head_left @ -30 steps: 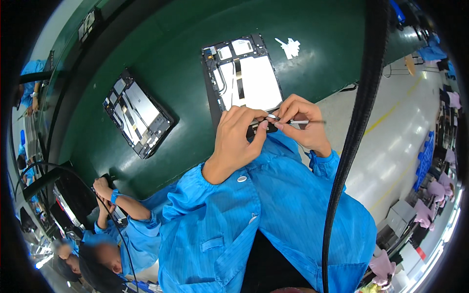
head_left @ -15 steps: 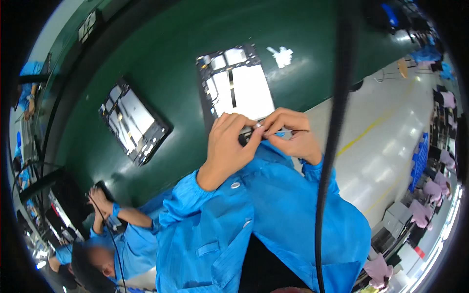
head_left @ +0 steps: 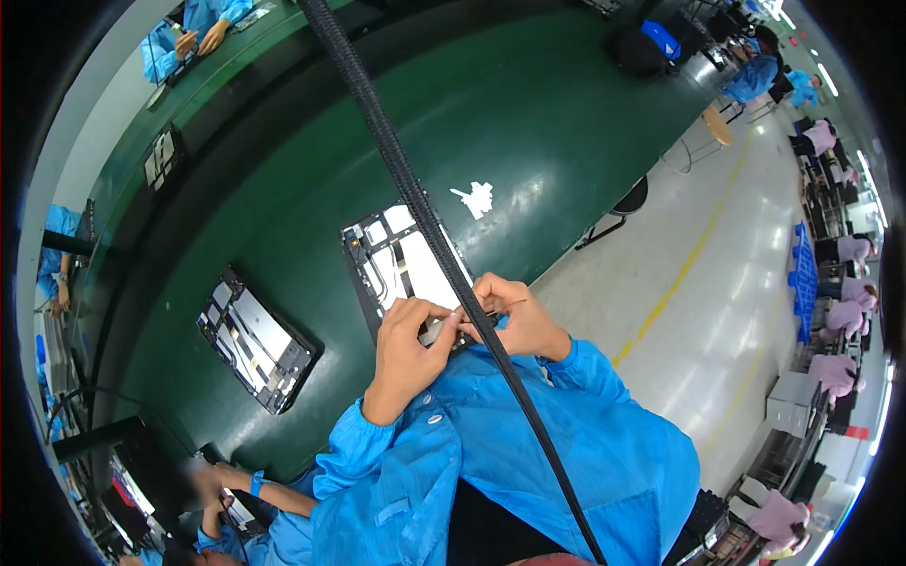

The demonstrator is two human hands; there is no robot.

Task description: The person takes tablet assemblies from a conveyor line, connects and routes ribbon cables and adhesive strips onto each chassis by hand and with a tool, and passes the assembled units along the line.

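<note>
An opened tablet (head_left: 382, 259) with white battery packs and black edges lies on the green table in front of me. My left hand (head_left: 406, 354) is closed in a pinch over its near edge, with something small and pale at the fingertips, too small to name. Close beside it, my right hand (head_left: 517, 323) is also closed; a thin dark stick-like tool (head_left: 512, 302) pokes out of its fingers. The fingertips of both hands nearly meet. A black braided cable crosses in front of the tablet and hides part of my right fingers.
Crumpled white scraps (head_left: 477, 199) lie beyond the tablet. Another opened tablet (head_left: 255, 340) is to the left, a third device (head_left: 162, 158) farther off. The braided cable (head_left: 396, 156) runs across the view. A co-worker's arm (head_left: 283, 495) is at lower left; a black stool (head_left: 630, 198) stands right.
The view has shifted, so the table, tablets and hands appear lower, and the cable now slants across the tablet. Both hands keep pinching together at the tablet's near edge.
</note>
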